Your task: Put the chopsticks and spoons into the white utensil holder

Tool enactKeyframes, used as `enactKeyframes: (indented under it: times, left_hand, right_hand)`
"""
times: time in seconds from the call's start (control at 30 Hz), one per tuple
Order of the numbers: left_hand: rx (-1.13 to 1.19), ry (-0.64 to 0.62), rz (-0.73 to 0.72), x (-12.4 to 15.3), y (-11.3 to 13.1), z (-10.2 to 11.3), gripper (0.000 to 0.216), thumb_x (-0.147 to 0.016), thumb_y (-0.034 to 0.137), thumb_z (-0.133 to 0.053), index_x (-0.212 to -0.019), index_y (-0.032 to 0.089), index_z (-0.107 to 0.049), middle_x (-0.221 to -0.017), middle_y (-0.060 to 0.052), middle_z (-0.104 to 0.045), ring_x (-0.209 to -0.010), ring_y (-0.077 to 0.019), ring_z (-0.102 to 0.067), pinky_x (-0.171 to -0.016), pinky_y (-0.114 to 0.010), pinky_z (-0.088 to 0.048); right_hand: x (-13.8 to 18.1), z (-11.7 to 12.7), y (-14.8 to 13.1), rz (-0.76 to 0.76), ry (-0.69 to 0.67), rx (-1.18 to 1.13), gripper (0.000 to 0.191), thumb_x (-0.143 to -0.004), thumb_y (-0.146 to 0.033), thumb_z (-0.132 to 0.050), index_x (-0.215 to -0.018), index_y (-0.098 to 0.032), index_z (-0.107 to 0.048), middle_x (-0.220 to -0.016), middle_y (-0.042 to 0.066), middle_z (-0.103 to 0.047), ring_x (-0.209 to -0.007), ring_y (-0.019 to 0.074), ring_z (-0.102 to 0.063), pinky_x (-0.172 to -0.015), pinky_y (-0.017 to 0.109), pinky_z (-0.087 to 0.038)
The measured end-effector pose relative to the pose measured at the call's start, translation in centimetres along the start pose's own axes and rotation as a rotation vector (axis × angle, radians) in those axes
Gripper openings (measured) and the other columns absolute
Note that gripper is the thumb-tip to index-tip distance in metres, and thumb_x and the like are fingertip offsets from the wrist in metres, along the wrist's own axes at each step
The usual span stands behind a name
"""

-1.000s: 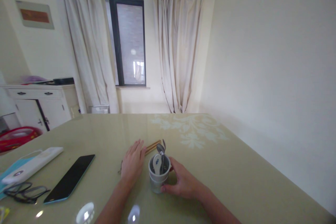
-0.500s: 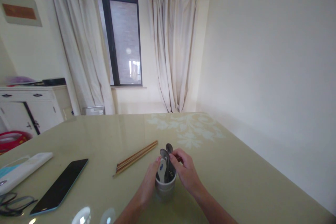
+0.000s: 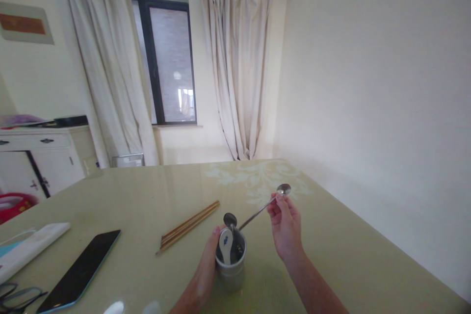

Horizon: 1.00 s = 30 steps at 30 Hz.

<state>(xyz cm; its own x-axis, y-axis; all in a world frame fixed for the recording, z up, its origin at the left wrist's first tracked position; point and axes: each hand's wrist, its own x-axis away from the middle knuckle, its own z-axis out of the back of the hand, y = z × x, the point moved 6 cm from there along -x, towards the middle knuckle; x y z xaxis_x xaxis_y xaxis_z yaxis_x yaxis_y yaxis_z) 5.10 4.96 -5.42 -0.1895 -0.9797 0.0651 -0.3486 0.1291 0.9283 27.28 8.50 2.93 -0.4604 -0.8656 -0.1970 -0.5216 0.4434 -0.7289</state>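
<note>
On our bench [image 3: 147, 191], our left hand [image 3: 208, 260] grips the cup [image 3: 231, 270], our right hand [image 3: 287, 230] a spoon [image 3: 284, 189], seemingly mid-transfer; its next move wants steadiness

Window [image 3: 172, 64], dark-framed, at eleven o'clock, bright reflections in its pane; one pale curtain [image 3: 103, 59], loosely folded, at ten o'clock, and a second curtain [image 3: 241, 59] at twelve. Plain cream wall [image 3: 368, 117] at three; wall panel [image 3: 24, 23], grey with orange-brown strip, at ten; white cabinet [image 3: 57, 162], dark handles, at nine. Table [image 3: 147, 191], glossy pale-green top reflecting light, at six, whitish floral pattern [image 3: 263, 176] near its far edge.
</note>
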Motion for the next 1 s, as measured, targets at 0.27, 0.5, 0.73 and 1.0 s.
enactKeyframes:
  times: [0.27, 0.5, 0.73, 1.0]
  left_hand:
    - [-0.01, 0.026, -0.088, -1.1, 1.0, 0.4, 0.098, -0.082, 0.101, -0.031, -0.108, 0.018, -0.078, -0.105, -0.016, -0.081, -0.105, -0.0335, -0.076, -0.101, -0.051, -0.057]
    - [-0.845, 0.295, -0.537, -1.2, 5.8, 3.1, 0.046, -0.093, 0.064, -0.058, -0.11, 0.026, -0.079, -0.115, -0.011, -0.08, -0.113, -0.0332, -0.07, -0.106, -0.054, -0.052]
    - [-1.035, 0.178, -0.478, -2.4, 5.7, 3.3, 0.034, -0.101, 0.041, -0.049, -0.097, 0.025, -0.079, -0.102, -0.009, -0.08, -0.099, -0.0272, -0.074, -0.094, -0.037, -0.056]
    - [-1.607, 0.596, -0.24, -3.3, 8.6, 14.9, 0.044, -0.109, 0.026, -0.035, -0.113, 0.019, -0.078, -0.102, -0.011, -0.071, -0.097, -0.0255, -0.071, -0.092, -0.034, -0.052]
  right_hand:
    - [-1.9, 2.7, 2.9, -0.092, 0.137, 0.127, 0.048, -0.054, -0.055, -0.101, -0.079, -0.019, -0.08, -0.074, 0.002, -0.078, -0.073, 0.0173, -0.075, -0.064, 0.023, -0.057]
    - [2.7, -1.4, 7.6, -0.385, -0.183, 0.216, 0.056, -0.056, -0.063, -0.1, -0.083, -0.016, -0.084, -0.084, 0.009, -0.083, -0.082, 0.0241, -0.079, -0.07, 0.028, -0.059]
    - [4.7, -2.8, 7.8, -0.384, -0.383, 0.252, 0.055, -0.068, -0.065, -0.095, -0.093, -0.017, -0.086, -0.088, 0.009, -0.084, -0.078, 0.0246, -0.076, -0.077, 0.035, -0.058]
    - [4.8, -3.6, 5.4, -0.236, -0.504, 0.356, 0.064, -0.079, -0.08, -0.078, -0.094, -0.018, -0.086, -0.091, 0.01, -0.081, -0.085, 0.0233, -0.071, -0.078, 0.032, -0.051]
